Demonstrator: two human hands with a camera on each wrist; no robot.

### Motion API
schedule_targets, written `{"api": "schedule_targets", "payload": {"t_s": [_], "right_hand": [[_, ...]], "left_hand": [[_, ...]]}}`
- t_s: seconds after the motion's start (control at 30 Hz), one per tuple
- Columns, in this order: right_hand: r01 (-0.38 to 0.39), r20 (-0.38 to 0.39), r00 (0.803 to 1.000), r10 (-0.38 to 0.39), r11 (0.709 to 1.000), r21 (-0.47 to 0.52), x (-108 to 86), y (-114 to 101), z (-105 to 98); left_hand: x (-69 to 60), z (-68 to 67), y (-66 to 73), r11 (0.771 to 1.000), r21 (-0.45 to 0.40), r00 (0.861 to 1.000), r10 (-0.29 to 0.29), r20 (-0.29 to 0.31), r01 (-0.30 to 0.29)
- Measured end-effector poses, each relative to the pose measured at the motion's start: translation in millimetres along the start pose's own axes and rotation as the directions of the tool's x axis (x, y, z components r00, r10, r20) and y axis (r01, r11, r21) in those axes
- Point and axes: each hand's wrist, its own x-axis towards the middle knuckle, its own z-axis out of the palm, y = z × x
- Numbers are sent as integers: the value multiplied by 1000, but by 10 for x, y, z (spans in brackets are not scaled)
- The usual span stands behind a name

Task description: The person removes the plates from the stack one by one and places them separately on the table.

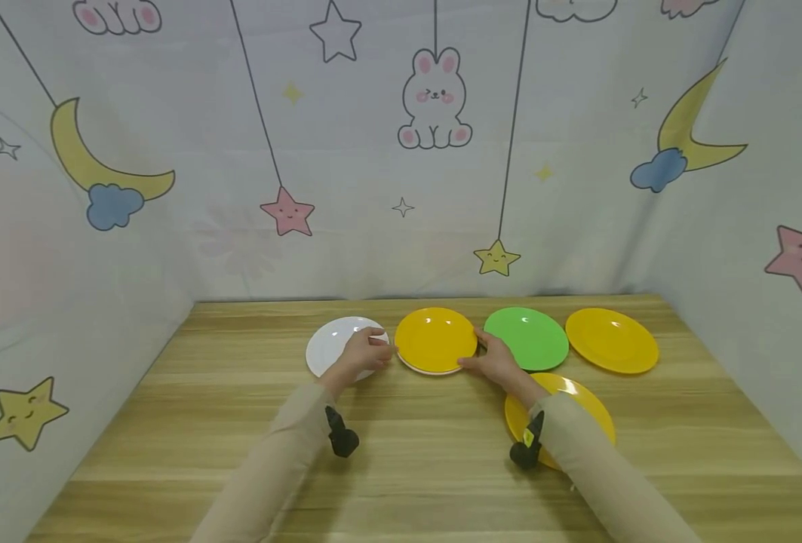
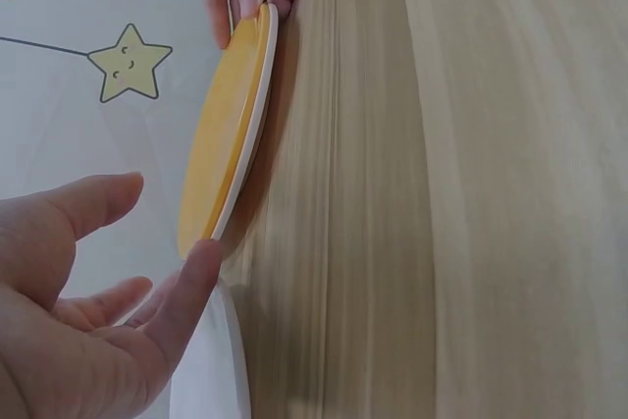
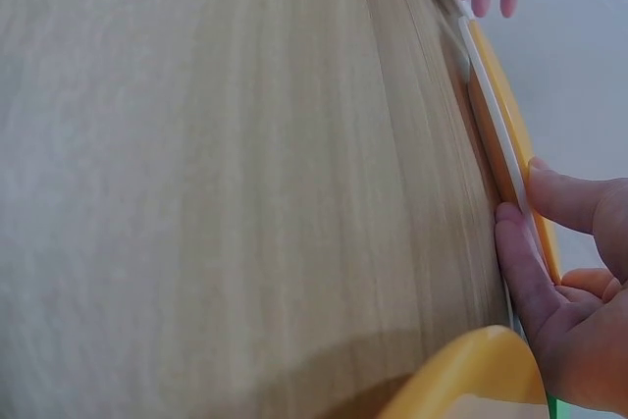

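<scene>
In the head view a yellow plate (image 1: pixel 434 338) lies stacked on a white plate, whose pale rim (image 2: pixel 235 169) shows under it in the left wrist view. My right hand (image 1: pixel 497 362) pinches the right edge of this stack, thumb (image 3: pixel 561 193) on the yellow plate and a finger low against the underside. At the opposite edge my left hand (image 1: pixel 362 353) hovers over a separate white plate (image 1: pixel 329 345). One left fingertip (image 2: pixel 204 254) is at the stack's rim, while the thumb stands apart from it.
Right of the stack are a green plate (image 1: pixel 526 338) and a second yellow plate (image 1: pixel 611 341). Another yellow plate (image 1: pixel 587 407) lies nearer, partly under my right forearm. Behind the wooden table (image 1: pixel 414 467) hangs a patterned cloth (image 1: pixel 360 143), with cloth along both sides too.
</scene>
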Motion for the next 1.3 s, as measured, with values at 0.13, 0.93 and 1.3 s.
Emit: {"api": "schedule_targets", "payload": {"t_s": [0.13,0.93,1.3], "right_hand": [[4,4,1000,-4,1000,-1,-2,11,2],[31,19,999,-31,1000,-4,-47,-12,-13],[15,20,1000,-16,1000,24,-56,-10,-12]], "left_hand": [[21,58,4,999,-12,999,-42,15,42],[64,229,45,955,290,995,74,-61,-54],[111,270,62,901,425,988,130,-87,-81]]}}
